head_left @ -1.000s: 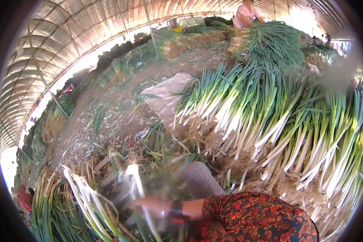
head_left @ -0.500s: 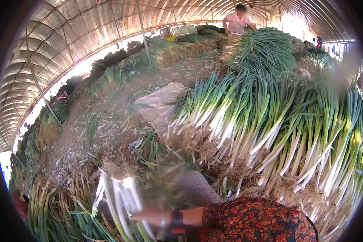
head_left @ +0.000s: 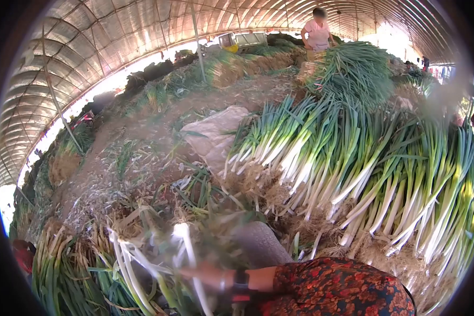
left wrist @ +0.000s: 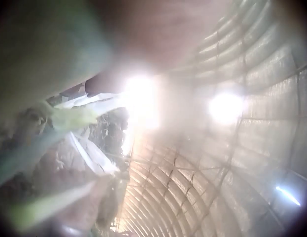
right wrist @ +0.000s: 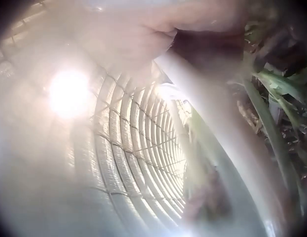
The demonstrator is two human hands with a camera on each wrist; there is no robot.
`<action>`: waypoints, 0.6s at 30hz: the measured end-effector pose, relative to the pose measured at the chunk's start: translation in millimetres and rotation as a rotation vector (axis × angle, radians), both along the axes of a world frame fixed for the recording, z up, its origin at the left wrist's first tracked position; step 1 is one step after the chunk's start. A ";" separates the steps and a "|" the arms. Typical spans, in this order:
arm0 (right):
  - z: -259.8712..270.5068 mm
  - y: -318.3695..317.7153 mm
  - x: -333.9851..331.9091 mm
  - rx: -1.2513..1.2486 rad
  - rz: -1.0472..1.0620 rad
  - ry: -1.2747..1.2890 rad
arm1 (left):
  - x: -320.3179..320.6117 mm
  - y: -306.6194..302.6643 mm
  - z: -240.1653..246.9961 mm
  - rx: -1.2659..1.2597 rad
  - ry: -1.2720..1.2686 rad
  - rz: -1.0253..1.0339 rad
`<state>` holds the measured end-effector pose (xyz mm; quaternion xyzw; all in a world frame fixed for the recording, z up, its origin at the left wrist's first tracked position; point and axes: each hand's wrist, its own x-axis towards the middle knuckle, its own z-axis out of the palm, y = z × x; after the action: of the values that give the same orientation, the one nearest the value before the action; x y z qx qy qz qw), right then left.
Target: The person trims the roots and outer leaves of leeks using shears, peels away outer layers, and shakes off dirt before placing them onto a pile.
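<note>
Right wrist view: the right hand (right wrist: 148,29) pinches a green onion (right wrist: 218,113) by its white shank; the left hand (left wrist: 153,34) is too blurred to tell. Grip lightly, left of the floral sleeve (head_left: 321,287), to limit bruising.

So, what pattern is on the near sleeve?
The sleeve is floral, red and orange on dark; the head view shows it best.

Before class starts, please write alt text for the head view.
A blurred right hand holds a white onion stalk at lower left. More green onions lie at right; beyond, a pink-shirted person stands by a heap.
</note>
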<state>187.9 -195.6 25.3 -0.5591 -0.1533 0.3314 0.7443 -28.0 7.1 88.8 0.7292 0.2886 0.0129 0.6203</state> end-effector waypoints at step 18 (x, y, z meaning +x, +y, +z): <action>6.8 38.4 -20.2 0.236 0.244 0.146 | 48.9 -79.9 0.9 -0.046 -0.045 -0.182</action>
<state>167.6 -157.3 32.1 -0.4196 -0.2035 0.4388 0.7681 20.9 -72.8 89.7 0.7373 0.2075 -0.0336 0.6420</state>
